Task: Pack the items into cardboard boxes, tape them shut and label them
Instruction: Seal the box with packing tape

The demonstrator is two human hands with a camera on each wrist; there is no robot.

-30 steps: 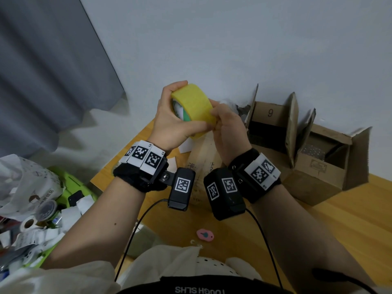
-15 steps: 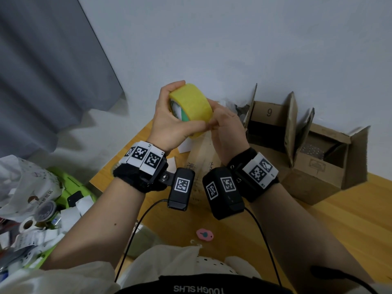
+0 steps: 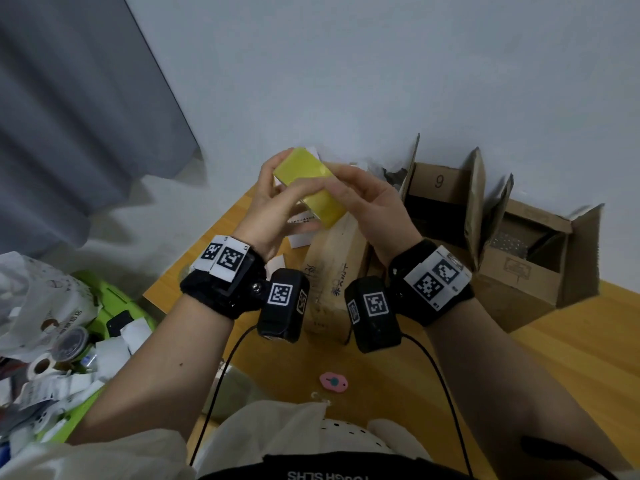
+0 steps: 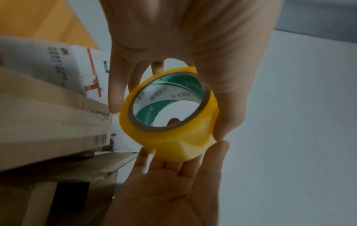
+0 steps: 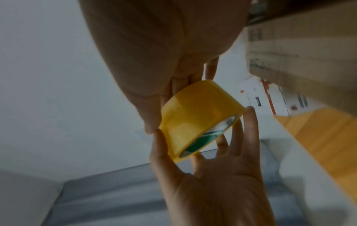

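A yellow tape roll (image 3: pixel 313 188) is held up in the air above the wooden table (image 3: pixel 571 358), between both hands. My left hand (image 3: pixel 277 199) grips it with the thumb over the top and the fingers behind. My right hand (image 3: pixel 349 192) cups the other side, fingertips and thumb on the roll's rim. In the left wrist view the tape roll (image 4: pixel 173 145) shows its green-printed core. Seen from the right wrist, the tape roll (image 5: pixel 193 119) is side-on. Under the hands a long closed cardboard box (image 3: pixel 332 271) lies on the table.
Two open cardboard boxes (image 3: pixel 440 202) (image 3: pixel 519 271) stand against the wall at the back right. White label sheets (image 3: pixel 301 237) lie by the long box. A small pink object (image 3: pixel 333 382) lies near me. A green bin (image 3: pixel 114 299) of paper rolls sits left of the table.
The roll has been turned, so its flat yellow band now faces the head camera instead of its core. My right hand has opened out from a tight pinch to a looser cupping hold.
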